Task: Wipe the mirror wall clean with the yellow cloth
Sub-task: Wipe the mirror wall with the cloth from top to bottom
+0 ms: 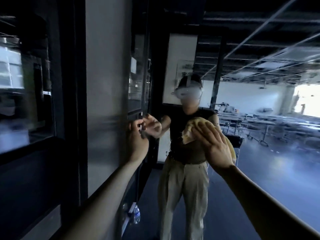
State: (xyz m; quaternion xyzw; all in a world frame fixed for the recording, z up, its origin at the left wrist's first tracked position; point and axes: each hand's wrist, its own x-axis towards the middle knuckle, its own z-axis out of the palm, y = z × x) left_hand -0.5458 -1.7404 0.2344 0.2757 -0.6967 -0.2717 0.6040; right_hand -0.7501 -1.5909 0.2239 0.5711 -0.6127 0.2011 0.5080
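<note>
The mirror wall (270,170) fills the right half of the head view and reflects me and a long room. My right hand (216,146) lies flat with straight fingers and presses the yellow cloth (187,135) against the glass at chest height. The cloth bunches out past my fingertips and along the hand's right side. My left hand (136,141) is at the mirror's left edge with loosely curled fingers, their tips touching the glass, and it holds nothing that I can make out.
A grey pillar (107,84) stands just left of the mirror. Further left is a dark wall with a window (10,75). A water bottle (136,214) stands on the floor at the pillar's foot.
</note>
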